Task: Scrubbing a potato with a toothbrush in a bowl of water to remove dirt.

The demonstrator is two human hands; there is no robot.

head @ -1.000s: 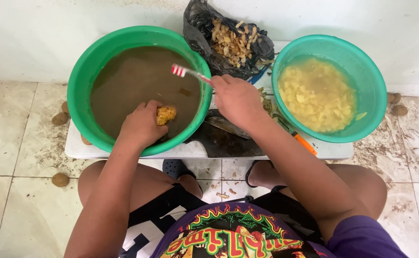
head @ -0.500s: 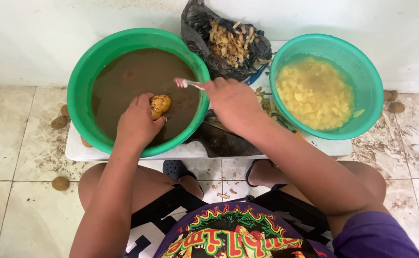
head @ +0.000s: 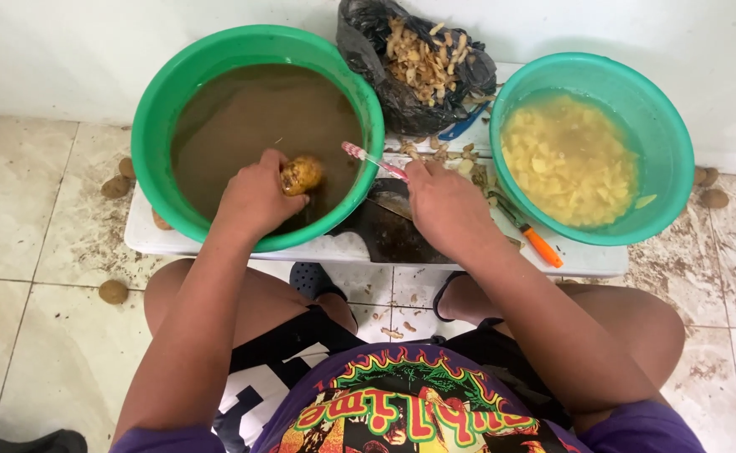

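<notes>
The left hand (head: 253, 200) is curled around a wet brown potato (head: 302, 174), fingers closed on it and holding it just above the muddy water at about 4 o'clock inside the large green basin (head: 156, 109); the potato shows at the hand's 2 o'clock side, poking out past the fingertips; the right hand (head: 445, 205) sits at 3 o'clock from the potato, outside the basin's rim, fist closed on the handle of a toothbrush (head: 374, 160) whose red-and-white head points toward 10 o'clock and hangs over the basin's edge, near the potato but apart from it; beneath the right hand lies a dark cleaver blade (head: 389, 231) on the white board (head: 586, 260) that carries both basins; at 3 o'clock from the right hand stands a smaller teal basin (head: 668, 138) filled with pale yellow cut pieces in cloudy water; at 12 o'clock from the right hand a black plastic bag (head: 401, 105) holds a heap of tan peelings, with loose scraps scattered just below it; an orange-handled peeler (head: 542, 248) lies on the board at the teal basin's 7 o'clock; a few small unwashed potatoes (head: 114, 291) lie on the tiled floor at 8 and 9 o'clock from the green basin
</notes>
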